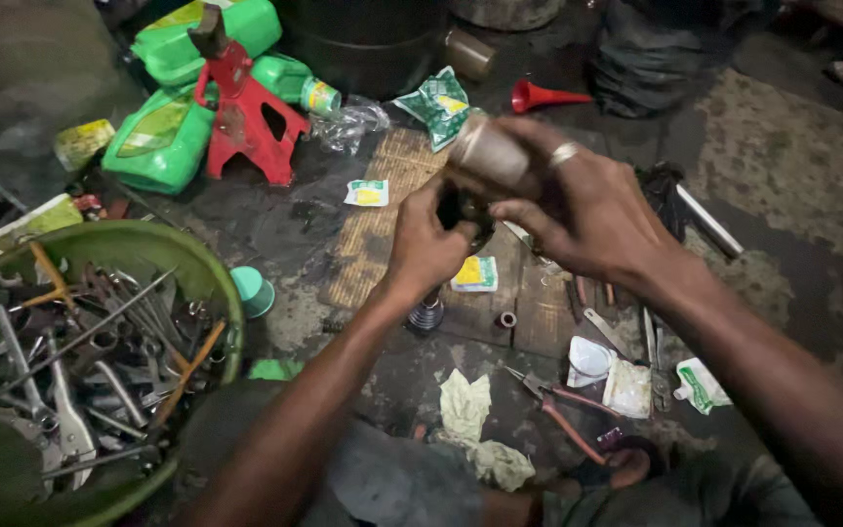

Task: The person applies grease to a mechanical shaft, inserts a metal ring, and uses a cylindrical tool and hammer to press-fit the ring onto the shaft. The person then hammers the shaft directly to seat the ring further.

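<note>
Both hands are gripping: right hand (578, 210) holding the cylinder (488, 151), left hand (428, 244) working its dark end (462, 217), probably needs more twisting.

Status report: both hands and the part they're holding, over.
Left hand and right hand both gripping a grimy cylindrical part, held above the mat. Pliers and rag lie below, nothing blocking.
</note>
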